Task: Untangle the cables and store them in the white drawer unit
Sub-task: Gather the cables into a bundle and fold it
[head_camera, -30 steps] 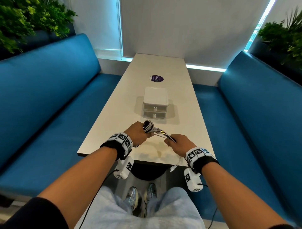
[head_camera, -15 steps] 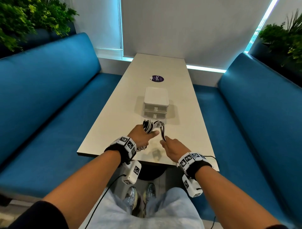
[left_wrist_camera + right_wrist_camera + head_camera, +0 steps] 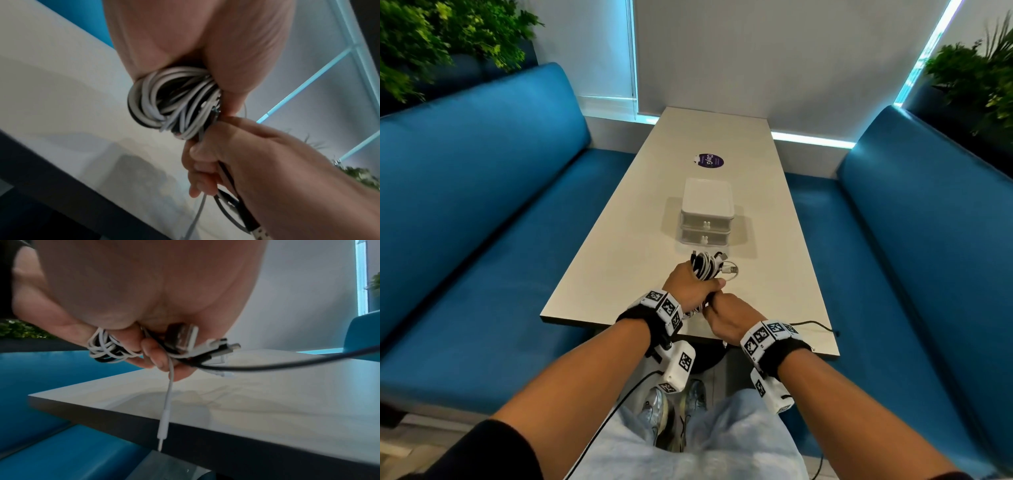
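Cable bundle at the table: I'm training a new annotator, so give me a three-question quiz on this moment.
1. True or false: both drawers of the white drawer unit are closed.
2. Which hand grips the cable bundle?
A. left hand
B. right hand
C. neither
3. Fill in: a white plug dangles past the table ____.

Key: 1 true; 2 A; 3 edge.

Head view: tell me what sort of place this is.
Probably a café or office lounge booth: blue padded benches flank a long pale table, planters of greenery sit behind the backrests, and a round purple sticker marks the tabletop.
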